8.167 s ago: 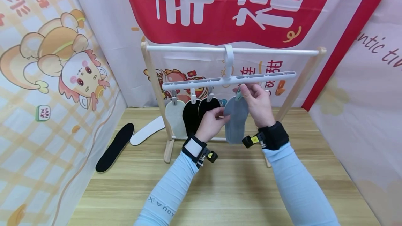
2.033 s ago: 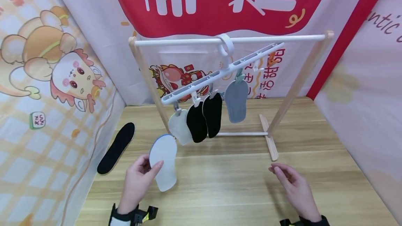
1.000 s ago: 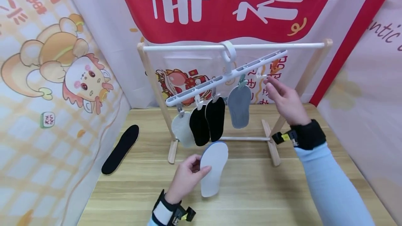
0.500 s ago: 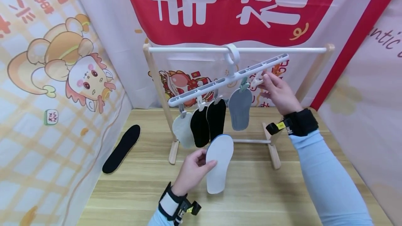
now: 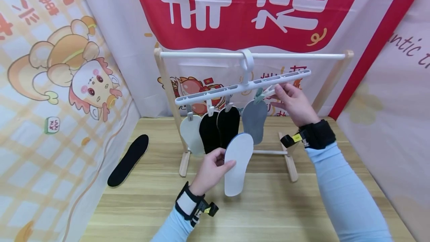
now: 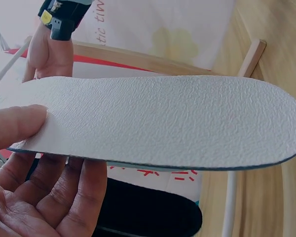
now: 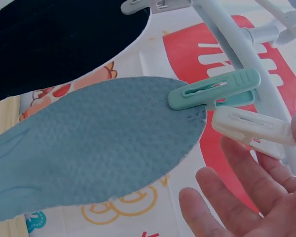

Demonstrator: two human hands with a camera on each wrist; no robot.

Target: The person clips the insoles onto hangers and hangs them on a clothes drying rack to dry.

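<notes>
We observe the left hand (image 5: 211, 171) pinching a white insole (image 6: 177, 118), thumb on its finely wrinkled face, fingers curled behind. The insole has rounded ends and a thin blue edge; it extends above and below the left fingertips. We observe the right hand (image 5: 297, 104) pinching a smooth, slotted white clip (image 7: 251, 126) between thumb and fingers. Just beside those fingers, a mint-green clip (image 7: 214, 89) clamps a dimpled grey-blue insole (image 7: 113, 138). Above the right fingers runs the slotted white hanger bar (image 5: 215, 93). Beyond the left fingers, we count 2 matte black insoles (image 5: 229, 122) and 1 pale insole (image 5: 192, 133), each clipped. Well left of both hands, 1 elongated black insole (image 5: 128, 161) lies on the wood-grain tabletop (image 5: 161, 204).
</notes>
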